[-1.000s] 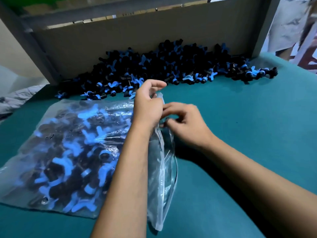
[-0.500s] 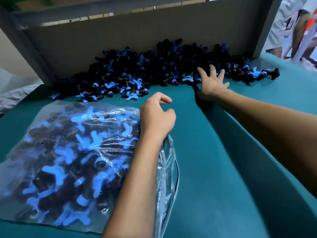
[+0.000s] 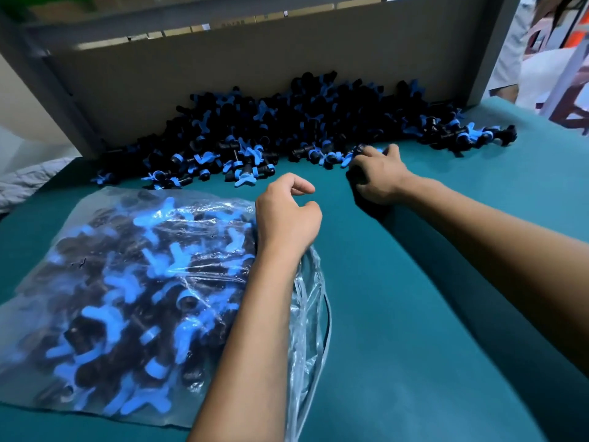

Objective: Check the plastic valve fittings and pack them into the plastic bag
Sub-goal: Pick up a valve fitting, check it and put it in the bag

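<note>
Gathering was in hand: right hand [image 3: 377, 175] curled onto fittings [image 3: 287, 129] heaped along the worktop [image 3: 446, 314] back; grasp unconfirmed. Left hand [image 3: 287, 218], loosely clenched, rested at the bag [image 3: 121, 298] mouth. Next: inspection, then bagging.

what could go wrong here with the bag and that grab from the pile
1. The right hand is closing on fittings at the near edge of the pile; a hasty grab could knock loose ones across the green table.
2. The bag looks nearly full, and the left hand rests at its mouth without clearly gripping it, so fittings could spill out.
</note>
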Tool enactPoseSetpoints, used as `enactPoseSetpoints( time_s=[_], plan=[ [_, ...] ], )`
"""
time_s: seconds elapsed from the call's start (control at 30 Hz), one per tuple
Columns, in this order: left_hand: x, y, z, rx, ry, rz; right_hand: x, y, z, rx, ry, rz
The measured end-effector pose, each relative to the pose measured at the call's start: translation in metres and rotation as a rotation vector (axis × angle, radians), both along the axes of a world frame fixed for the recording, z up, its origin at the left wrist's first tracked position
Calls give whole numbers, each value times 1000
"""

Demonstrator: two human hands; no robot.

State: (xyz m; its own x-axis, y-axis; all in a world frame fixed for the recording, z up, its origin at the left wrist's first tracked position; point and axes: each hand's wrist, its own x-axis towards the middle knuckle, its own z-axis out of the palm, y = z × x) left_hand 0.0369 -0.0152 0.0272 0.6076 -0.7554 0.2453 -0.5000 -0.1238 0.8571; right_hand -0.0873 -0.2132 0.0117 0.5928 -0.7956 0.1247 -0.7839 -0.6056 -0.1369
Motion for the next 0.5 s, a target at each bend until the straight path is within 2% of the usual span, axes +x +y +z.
enactPoseSetpoints(
  time_s=[0.13, 0.2, 0.27, 0.3, 0.4, 0.43, 0.5],
  plan=[
    [1, 0, 1, 20, -15, 10, -24, 36, 8, -127, -149, 210],
    [1, 2, 2, 6, -19, 12, -36, 61, 10, -125, -357, 276],
    [0, 2, 3, -21, -6, 0, -44, 83, 6, -31, -670, 243],
    [0, 2, 4, -31, 8, -16, -45, 93, 4, 92, -855, 184],
    [0, 4, 5, -30, 53, -142, -40, 112, 1, 667, -1411, 38],
    [-1, 5, 5, -22, 41, -192, -39, 115, 0, 833, -1539, 22],
    [-3, 7, 3, -9, 18, -257, -42, 120, -2, 998, -1670, -1]
  ],
)
